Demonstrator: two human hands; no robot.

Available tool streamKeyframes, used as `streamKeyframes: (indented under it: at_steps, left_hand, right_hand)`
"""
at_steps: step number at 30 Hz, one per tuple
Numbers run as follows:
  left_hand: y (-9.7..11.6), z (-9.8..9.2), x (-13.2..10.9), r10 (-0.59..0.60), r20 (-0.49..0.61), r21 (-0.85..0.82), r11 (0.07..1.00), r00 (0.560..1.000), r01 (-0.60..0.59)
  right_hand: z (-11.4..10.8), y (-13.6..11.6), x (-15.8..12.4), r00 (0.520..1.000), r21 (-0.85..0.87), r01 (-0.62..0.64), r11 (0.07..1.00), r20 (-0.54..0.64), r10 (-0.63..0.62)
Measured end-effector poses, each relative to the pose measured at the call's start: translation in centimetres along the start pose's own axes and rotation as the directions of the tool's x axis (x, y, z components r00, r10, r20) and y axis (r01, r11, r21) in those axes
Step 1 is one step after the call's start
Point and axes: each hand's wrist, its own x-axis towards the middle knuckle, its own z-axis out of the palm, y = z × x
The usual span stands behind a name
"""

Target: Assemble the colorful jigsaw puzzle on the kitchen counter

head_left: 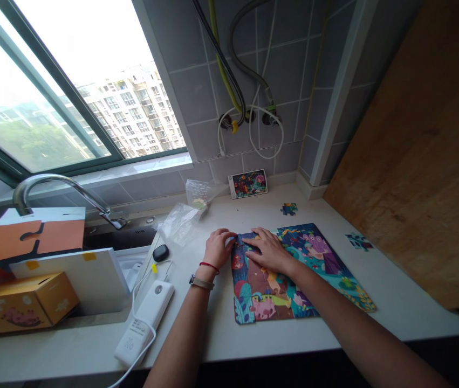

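Observation:
A colourful jigsaw puzzle (314, 253) lies on the white counter, mostly joined. At its upper left corner my left hand (219, 248) has its fingers bent together against the edge; whatever they pinch is too small to make out. My right hand (268, 250) rests flat on the puzzle's upper left part, fingers spread. Two small groups of pieces lie apart: one (289, 208) behind the puzzle, another (358, 241) to its right. A picture card (248, 184) of a similar scene leans against the tiled wall.
Clear plastic bags (184, 218) lie left of the card. Nearer are a black case (161, 253) and a white power bank (145, 323) with a cable. Boxes (22, 304) stand by the sink and faucet (63, 180). A wooden panel (415, 161) bounds the right side.

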Motion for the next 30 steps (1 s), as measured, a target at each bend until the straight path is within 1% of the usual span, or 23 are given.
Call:
streamKeyframes:
  at_steps: [16, 23, 30]
  left_hand:
    - [0.25, -0.28, -0.11, -0.045, 0.042, 0.023, 0.999, 0.998, 0.044]
    - [0.28, -0.29, -0.09, -0.055, 0.046, 0.027, 0.998, 0.997, 0.053]
    - [0.29, -0.2, -0.1, -0.07, 0.04, 0.035, 0.997, 0.997, 0.069]
  right_hand:
    - [0.11, 0.23, 0.04, 1.0, 0.002, 0.014, 1.0, 0.002, -0.014]
    - [-0.15, -0.07, -0.07, 1.0, 0.009, -0.011, 1.0, 0.023, 0.011]
    - [0.06, -0.01, -0.08, 1.0, -0.006, 0.007, 1.0, 0.013, -0.007]
